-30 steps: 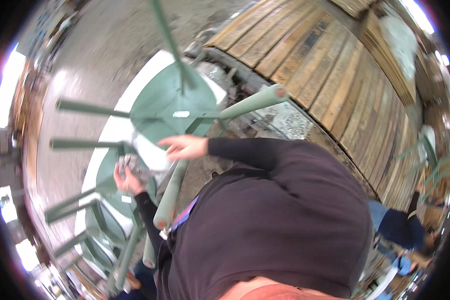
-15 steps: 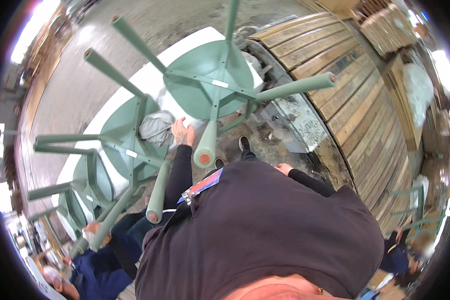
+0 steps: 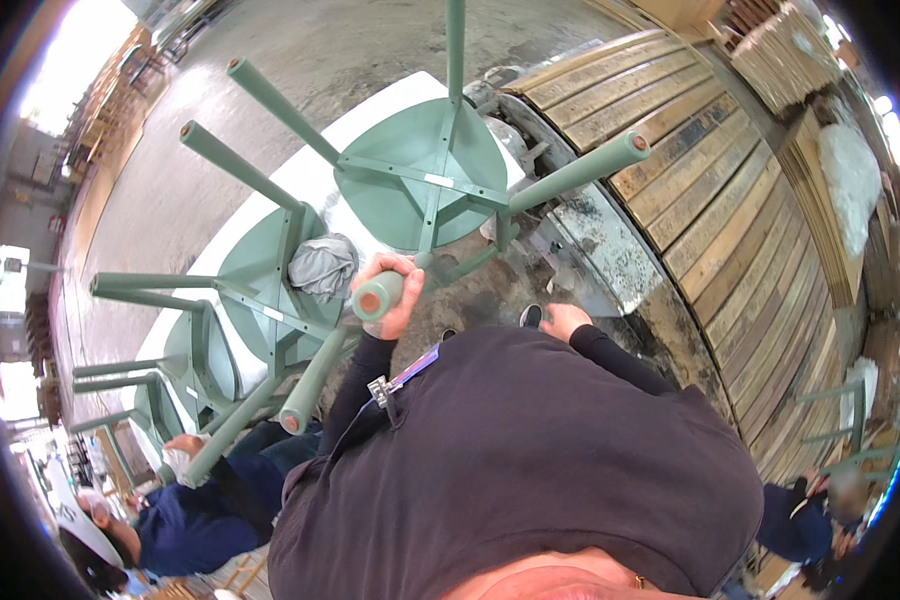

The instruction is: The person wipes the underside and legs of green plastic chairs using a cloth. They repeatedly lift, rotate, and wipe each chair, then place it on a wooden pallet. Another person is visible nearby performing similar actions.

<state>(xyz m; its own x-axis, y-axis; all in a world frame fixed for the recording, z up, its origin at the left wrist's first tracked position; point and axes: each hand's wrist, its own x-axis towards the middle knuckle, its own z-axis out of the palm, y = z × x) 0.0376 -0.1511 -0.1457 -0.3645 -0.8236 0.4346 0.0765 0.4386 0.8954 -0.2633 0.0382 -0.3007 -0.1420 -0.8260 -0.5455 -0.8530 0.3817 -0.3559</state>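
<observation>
A green chair (image 3: 390,195) rests upside down on a white-topped surface (image 3: 410,95), its round seat below and its legs pointing up and outward. My left hand (image 3: 400,318) is wrapped round the chair's nearest leg (image 3: 378,293), close to the leg's brown-tipped end. To the left of that hand, a crumpled grey cloth (image 3: 322,267) lies against a second upturned green chair (image 3: 260,270). My right hand (image 3: 567,320) hangs in front of my body, away from the chairs, fingers loosely bent and nothing visible in it.
More upturned green chairs (image 3: 165,385) stand in a row at left. A person in dark blue (image 3: 200,520) has a hand (image 3: 183,445) by a chair leg there. Wooden slats (image 3: 710,190) run along the right, with a stained metal block (image 3: 610,245) beside them. Another person (image 3: 800,520) is at far right.
My left hand has left the spot beside the grey cloth and closed round the near chair leg. That leg now appears farther left. My right hand has come slightly forward.
</observation>
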